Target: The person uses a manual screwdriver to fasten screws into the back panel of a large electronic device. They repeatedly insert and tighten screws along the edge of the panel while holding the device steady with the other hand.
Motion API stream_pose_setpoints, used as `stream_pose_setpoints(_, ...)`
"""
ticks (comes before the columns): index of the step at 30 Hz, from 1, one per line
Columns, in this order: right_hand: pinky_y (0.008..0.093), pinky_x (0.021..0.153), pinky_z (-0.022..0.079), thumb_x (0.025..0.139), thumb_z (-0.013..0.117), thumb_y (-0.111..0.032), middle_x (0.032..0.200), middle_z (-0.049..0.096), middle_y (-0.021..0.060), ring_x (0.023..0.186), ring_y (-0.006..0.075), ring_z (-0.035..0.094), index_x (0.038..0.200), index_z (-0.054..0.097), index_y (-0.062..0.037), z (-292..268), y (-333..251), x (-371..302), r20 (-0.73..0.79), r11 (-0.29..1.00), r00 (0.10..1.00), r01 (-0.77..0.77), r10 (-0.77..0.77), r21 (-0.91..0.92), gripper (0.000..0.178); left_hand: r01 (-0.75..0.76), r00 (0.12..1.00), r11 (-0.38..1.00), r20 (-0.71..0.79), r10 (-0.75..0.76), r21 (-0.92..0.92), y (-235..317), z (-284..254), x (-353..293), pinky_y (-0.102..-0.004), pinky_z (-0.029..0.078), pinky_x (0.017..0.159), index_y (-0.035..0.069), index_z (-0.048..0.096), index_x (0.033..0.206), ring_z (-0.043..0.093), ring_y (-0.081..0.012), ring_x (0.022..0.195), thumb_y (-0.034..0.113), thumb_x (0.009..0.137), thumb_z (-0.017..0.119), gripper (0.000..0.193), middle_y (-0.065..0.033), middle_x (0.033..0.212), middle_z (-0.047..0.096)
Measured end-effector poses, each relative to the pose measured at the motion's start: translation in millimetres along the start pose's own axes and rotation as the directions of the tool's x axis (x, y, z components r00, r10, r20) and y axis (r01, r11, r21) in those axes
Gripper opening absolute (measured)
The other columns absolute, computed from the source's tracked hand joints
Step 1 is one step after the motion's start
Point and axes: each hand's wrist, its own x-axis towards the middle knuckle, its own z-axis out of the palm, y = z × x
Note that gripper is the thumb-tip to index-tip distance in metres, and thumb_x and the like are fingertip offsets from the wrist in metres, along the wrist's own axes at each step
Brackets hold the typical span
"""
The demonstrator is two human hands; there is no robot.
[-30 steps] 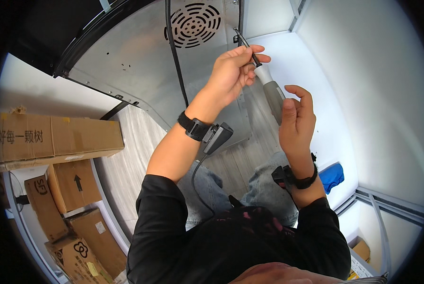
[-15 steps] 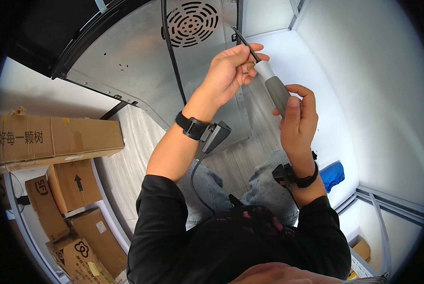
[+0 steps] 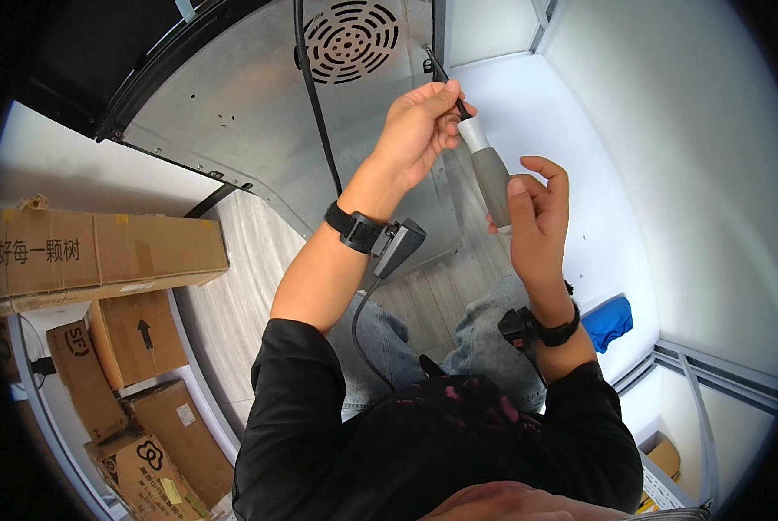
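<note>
A screwdriver [image 3: 492, 178] with a grey handle, a pale collar and a dark shaft slants up and left. Its tip meets the right edge of a silver metal panel [image 3: 250, 113], near a small screw-like spot. My left hand [image 3: 417, 130] is closed, thumb and fingers pinching the shaft a little below the tip. Around the lower end of the handle, my right hand [image 3: 541, 217] is closed too, with the forefinger lifted off it. The panel has a round slotted vent [image 3: 348, 43], and a black cable [image 3: 317, 113] hangs down in front of it.
Cardboard boxes [image 3: 146, 256] are stacked on a shelf at the left. White panels [image 3: 684, 130] rise on the right, where a blue cloth [image 3: 609, 323] lies on a white surface. Wrist straps with dark devices [image 3: 398, 247] are on both my arms, with a thin cable.
My right hand and the screwdriver's handle have swung slightly left, leaving the tool steeper. The left fingers have curled in closer around the shaft. The tip stays at the panel's edge.
</note>
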Motion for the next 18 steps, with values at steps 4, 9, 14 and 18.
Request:
stream_pose_setpoints(4, 0.0236, 0.048, 0.044, 0.099, 0.041, -0.017, 0.083, 0.061, 0.011, 0.059, 0.0115, 0.056, 0.115, 0.041, -0.0036, -7, 6, 6, 0.117, 0.921, 0.95, -0.31, 0.289, 0.235, 0.021, -0.002, 0.998, 1.0, 0.06, 0.002, 0.013, 7, -2, -3, -0.019, 0.043, 0.051, 0.0, 0.058, 0.099, 0.048, -0.0054, 0.059, 0.017, 0.098, 0.045, 0.022, -0.0101, 0.089, 0.065)
stream_pose_setpoints(9, 0.0229, 0.048, 0.044, 0.09, 0.059, -0.013, 0.083, 0.058, 0.0095, 0.058, 0.01, 0.054, 0.11, 0.043, -0.0023, 1, 19, 6, 0.062, 0.975, 0.978, -0.205, 0.2, 0.083, 0.029, -0.025, 1.0, 0.993, -0.004, 0.025, 0.112, 1, -5, 2, -0.0196, 0.042, 0.051, -0.001, 0.058, 0.103, 0.048, -0.0062, 0.059, 0.015, 0.097, 0.045, 0.021, -0.0113, 0.09, 0.066)
stream_pose_setpoints(14, 0.0224, 0.047, 0.042, 0.082, 0.067, -0.009, 0.083, 0.056, 0.0079, 0.056, 0.0092, 0.052, 0.107, 0.046, -0.0001, -3, 32, 5, 0.038, 0.996, 0.998, -0.039, 0.042, -0.079, 0.033, -0.005, 0.999, 0.995, -0.044, 0.009, 0.097, 0, -4, 2, -0.0193, 0.042, 0.052, -0.001, 0.058, 0.103, 0.049, -0.0062, 0.06, 0.015, 0.097, 0.046, 0.021, -0.0121, 0.092, 0.066)
stream_pose_setpoints(18, 0.0224, 0.044, 0.04, 0.093, 0.053, -0.021, 0.078, 0.059, 0.0075, 0.051, 0.0091, 0.05, 0.102, 0.05, -0.0006, -10, 19, 9, 0.121, 0.918, 0.945, -0.324, 0.304, 0.228, 0.023, 0.008, 1.0, 0.999, 0.029, -0.01, 0.053, 4, -8, 2, -0.0191, 0.042, 0.051, -0.001, 0.058, 0.104, 0.05, -0.0058, 0.061, 0.015, 0.097, 0.045, 0.021, -0.0125, 0.093, 0.066)
